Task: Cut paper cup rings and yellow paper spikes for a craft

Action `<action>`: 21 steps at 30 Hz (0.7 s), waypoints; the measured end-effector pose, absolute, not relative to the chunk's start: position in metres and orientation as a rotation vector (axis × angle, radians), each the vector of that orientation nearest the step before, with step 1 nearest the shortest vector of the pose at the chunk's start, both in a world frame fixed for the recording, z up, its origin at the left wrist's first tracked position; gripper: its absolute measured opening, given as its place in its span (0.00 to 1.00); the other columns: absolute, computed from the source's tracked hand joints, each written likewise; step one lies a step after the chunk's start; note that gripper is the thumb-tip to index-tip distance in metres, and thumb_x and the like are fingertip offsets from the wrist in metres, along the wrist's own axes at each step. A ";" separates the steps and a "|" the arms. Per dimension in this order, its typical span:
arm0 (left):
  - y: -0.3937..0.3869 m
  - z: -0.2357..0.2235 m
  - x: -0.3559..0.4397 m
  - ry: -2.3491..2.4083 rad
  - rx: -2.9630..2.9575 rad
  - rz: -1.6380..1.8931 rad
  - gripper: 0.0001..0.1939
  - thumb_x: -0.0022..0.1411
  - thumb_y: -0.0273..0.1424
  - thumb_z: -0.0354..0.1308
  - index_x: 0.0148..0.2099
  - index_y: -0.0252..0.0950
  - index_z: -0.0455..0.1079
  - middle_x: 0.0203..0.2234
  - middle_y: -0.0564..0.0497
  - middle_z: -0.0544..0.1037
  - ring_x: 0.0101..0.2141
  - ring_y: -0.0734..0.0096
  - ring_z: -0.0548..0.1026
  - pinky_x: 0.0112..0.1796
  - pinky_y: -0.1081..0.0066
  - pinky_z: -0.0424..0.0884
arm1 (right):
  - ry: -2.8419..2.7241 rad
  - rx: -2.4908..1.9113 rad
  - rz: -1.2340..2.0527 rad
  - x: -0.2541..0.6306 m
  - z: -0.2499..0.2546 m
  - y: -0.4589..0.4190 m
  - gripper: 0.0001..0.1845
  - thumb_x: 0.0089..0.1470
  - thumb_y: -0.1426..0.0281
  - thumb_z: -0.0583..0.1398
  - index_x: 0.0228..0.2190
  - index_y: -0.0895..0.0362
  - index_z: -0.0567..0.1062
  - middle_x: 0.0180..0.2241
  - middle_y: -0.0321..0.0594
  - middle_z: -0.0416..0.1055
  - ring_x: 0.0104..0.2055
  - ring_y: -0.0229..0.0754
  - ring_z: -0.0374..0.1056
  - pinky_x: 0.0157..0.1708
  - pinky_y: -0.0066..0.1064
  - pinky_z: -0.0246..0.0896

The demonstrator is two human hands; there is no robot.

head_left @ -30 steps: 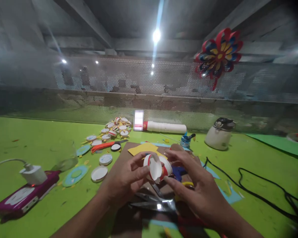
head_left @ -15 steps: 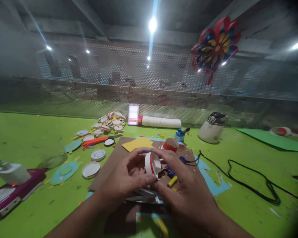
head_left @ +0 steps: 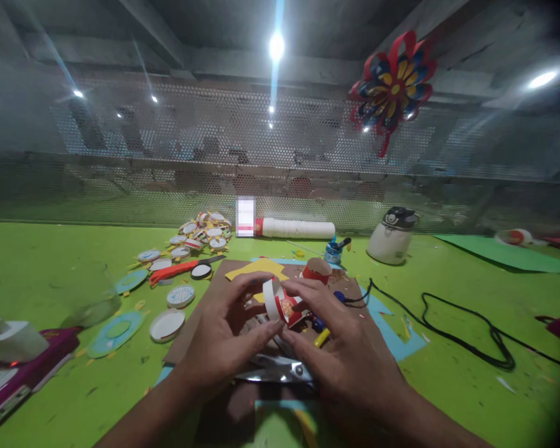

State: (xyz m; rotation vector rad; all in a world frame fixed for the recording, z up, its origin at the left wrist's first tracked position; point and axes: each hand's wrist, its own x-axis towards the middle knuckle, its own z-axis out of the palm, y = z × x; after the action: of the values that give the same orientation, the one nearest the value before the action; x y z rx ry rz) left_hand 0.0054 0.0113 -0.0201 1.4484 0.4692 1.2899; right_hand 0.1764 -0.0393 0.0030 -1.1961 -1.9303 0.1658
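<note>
Between my two hands is a cut piece of a paper cup (head_left: 287, 306), with a white rim on the left and red print on its side. My left hand (head_left: 224, 326) grips the white rim between thumb and fingers. My right hand (head_left: 338, 330) pinches the red printed side. Just below my hands, a pair of scissors (head_left: 282, 371) lies on brown cardboard (head_left: 198, 311). Behind them are a yellow paper sheet (head_left: 242, 270) and a red cup piece (head_left: 317, 270). A small yellow item (head_left: 322, 338) and a blue one are partly hidden by my right hand.
To the left lie an orange utility knife (head_left: 175, 272), round white pieces (head_left: 167, 325), a clear jar (head_left: 88, 298) and a purple power strip (head_left: 28, 373). At the back are piled discs (head_left: 210, 233), stacked cups (head_left: 298, 228), a blue bottle (head_left: 333, 252) and a white jug (head_left: 391, 239). A black cord (head_left: 471, 339) runs right.
The cup piece has been turned in my hands, so its red printed side now faces me. More of the scissors shows. The view has shifted slightly.
</note>
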 end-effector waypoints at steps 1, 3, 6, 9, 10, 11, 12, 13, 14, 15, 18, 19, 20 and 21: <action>0.012 -0.021 0.005 0.494 1.482 1.310 0.24 0.52 0.23 0.66 0.51 0.41 0.70 0.49 0.46 0.73 0.50 0.56 0.71 0.50 0.60 0.70 | -1.928 -1.177 0.181 0.176 0.003 -0.040 0.24 0.52 0.72 0.62 0.52 0.52 0.69 0.54 0.41 0.69 0.58 0.45 0.62 0.56 0.42 0.62; 0.014 -0.021 0.003 0.534 1.540 1.350 0.24 0.52 0.23 0.65 0.51 0.41 0.70 0.51 0.45 0.71 0.53 0.54 0.69 0.52 0.58 0.67 | -1.919 -1.146 0.205 0.175 0.003 -0.043 0.21 0.53 0.73 0.62 0.49 0.50 0.71 0.53 0.39 0.68 0.58 0.41 0.62 0.56 0.36 0.63; 0.015 -0.019 0.003 0.575 1.603 1.379 0.23 0.52 0.23 0.65 0.51 0.40 0.70 0.52 0.45 0.70 0.54 0.54 0.67 0.53 0.59 0.66 | -1.928 -1.123 0.209 0.175 0.002 -0.044 0.18 0.54 0.73 0.62 0.48 0.50 0.73 0.54 0.38 0.67 0.59 0.40 0.60 0.56 0.33 0.62; 0.015 -0.016 0.003 0.602 1.645 1.385 0.23 0.52 0.23 0.64 0.51 0.39 0.70 0.52 0.44 0.70 0.54 0.54 0.67 0.53 0.60 0.66 | -1.921 -1.123 0.213 0.176 0.001 -0.044 0.18 0.55 0.72 0.62 0.48 0.50 0.73 0.53 0.39 0.67 0.58 0.39 0.61 0.56 0.33 0.61; 0.015 -0.015 0.003 0.609 1.649 1.387 0.23 0.52 0.23 0.64 0.52 0.38 0.70 0.52 0.43 0.70 0.54 0.53 0.66 0.53 0.60 0.66 | -1.920 -1.127 0.214 0.176 0.002 -0.043 0.18 0.55 0.72 0.62 0.48 0.50 0.74 0.53 0.39 0.68 0.57 0.38 0.63 0.56 0.32 0.61; 0.014 -0.015 0.003 0.615 1.652 1.387 0.24 0.52 0.24 0.64 0.52 0.38 0.70 0.53 0.43 0.69 0.55 0.53 0.66 0.53 0.60 0.66 | -1.925 -1.132 0.215 0.176 0.003 -0.043 0.17 0.54 0.72 0.62 0.47 0.51 0.74 0.52 0.40 0.68 0.56 0.39 0.64 0.55 0.32 0.62; 0.014 -0.014 0.003 0.618 1.660 1.382 0.24 0.53 0.24 0.64 0.53 0.37 0.69 0.53 0.43 0.69 0.55 0.53 0.66 0.53 0.60 0.66 | -1.929 -1.138 0.217 0.176 0.004 -0.042 0.16 0.54 0.73 0.62 0.46 0.52 0.75 0.51 0.42 0.69 0.55 0.39 0.65 0.54 0.32 0.63; 0.013 -0.014 0.004 0.617 1.674 1.374 0.24 0.53 0.24 0.63 0.53 0.37 0.69 0.53 0.43 0.68 0.55 0.53 0.65 0.54 0.60 0.66 | -1.931 -1.142 0.225 0.176 0.005 -0.042 0.15 0.54 0.73 0.62 0.45 0.54 0.76 0.50 0.43 0.70 0.54 0.39 0.66 0.53 0.31 0.65; 0.012 -0.013 0.004 0.616 1.692 1.371 0.23 0.54 0.24 0.63 0.53 0.37 0.68 0.53 0.43 0.68 0.55 0.53 0.65 0.54 0.60 0.66 | -1.928 -1.142 0.237 0.175 0.006 -0.042 0.14 0.54 0.74 0.61 0.44 0.55 0.76 0.50 0.44 0.70 0.53 0.39 0.67 0.51 0.31 0.66; 0.012 -0.013 0.004 0.613 1.710 1.373 0.23 0.55 0.24 0.62 0.53 0.38 0.68 0.53 0.43 0.68 0.55 0.54 0.66 0.54 0.60 0.66 | -1.918 -1.141 0.254 0.175 0.006 -0.042 0.13 0.55 0.74 0.61 0.44 0.56 0.77 0.49 0.45 0.70 0.52 0.39 0.67 0.49 0.30 0.67; 0.010 -0.011 0.004 0.620 1.729 1.428 0.22 0.54 0.24 0.63 0.52 0.39 0.69 0.51 0.44 0.68 0.53 0.55 0.67 0.53 0.61 0.67 | -1.882 -1.112 0.296 0.174 0.006 -0.041 0.12 0.56 0.73 0.60 0.43 0.59 0.77 0.48 0.47 0.71 0.51 0.40 0.68 0.47 0.30 0.69; 0.009 -0.010 0.004 0.627 1.723 1.442 0.22 0.52 0.23 0.64 0.51 0.38 0.70 0.51 0.44 0.69 0.53 0.55 0.67 0.53 0.62 0.67 | -1.876 -1.106 0.296 0.174 0.006 -0.041 0.12 0.56 0.73 0.59 0.42 0.59 0.77 0.47 0.47 0.71 0.51 0.40 0.68 0.48 0.31 0.69; 0.010 -0.010 0.004 0.631 1.701 1.451 0.23 0.51 0.23 0.65 0.50 0.38 0.71 0.50 0.44 0.69 0.53 0.55 0.67 0.53 0.63 0.67 | -1.874 -1.107 0.286 0.174 0.006 -0.040 0.12 0.56 0.73 0.59 0.42 0.59 0.77 0.47 0.47 0.71 0.51 0.40 0.68 0.49 0.32 0.68; 0.010 -0.010 0.004 0.627 1.661 1.447 0.23 0.50 0.22 0.66 0.50 0.38 0.72 0.50 0.44 0.70 0.53 0.55 0.68 0.53 0.63 0.67 | -1.874 -1.112 0.271 0.174 0.005 -0.040 0.11 0.56 0.73 0.60 0.42 0.59 0.77 0.47 0.46 0.72 0.50 0.40 0.68 0.49 0.34 0.68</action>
State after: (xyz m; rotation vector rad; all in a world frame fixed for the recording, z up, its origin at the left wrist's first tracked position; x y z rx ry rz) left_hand 0.0045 0.0103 -0.0097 1.6611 0.6274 1.4472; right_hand 0.1740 -0.0398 0.0052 -1.1117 -1.8737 0.2708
